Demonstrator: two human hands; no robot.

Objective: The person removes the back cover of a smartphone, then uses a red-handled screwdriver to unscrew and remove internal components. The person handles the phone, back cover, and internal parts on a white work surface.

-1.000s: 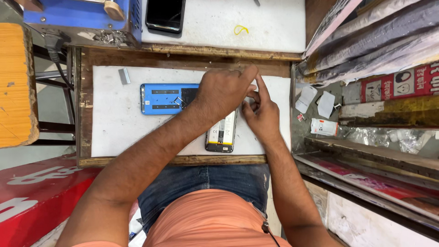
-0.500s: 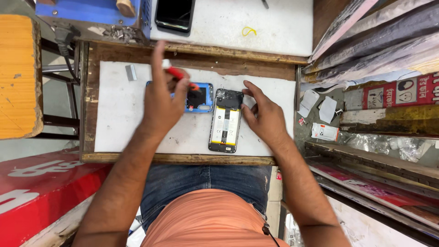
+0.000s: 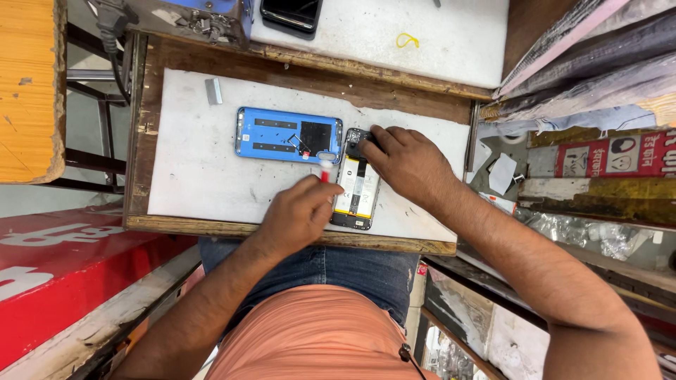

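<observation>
Since half a second ago our left hand (image 3: pixel 299 214) has dropped from the blue back cover (image 3: pixel 289 135), clenched around a red-handled tool (image 3: pixel 325 171) beside the opened phone (image 3: pixel 355 186). Our right hand (image 3: pixel 405 158) presses down on the phone's top end, pinning it to the white tabletop (image 3: pixel 197 169); work has shifted onto the phone.

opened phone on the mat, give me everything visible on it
The opened phone lies flat, back side up, on the white mat, long axis running away from the person. Its rear cover is off, showing a pale battery in the middle and dark board sections at both ends. The right hand rests its fingers on the far, darker end. The left hand holds a red-handled tool at its left edge. The blue back cover lies just to its left, inner side up.
</observation>
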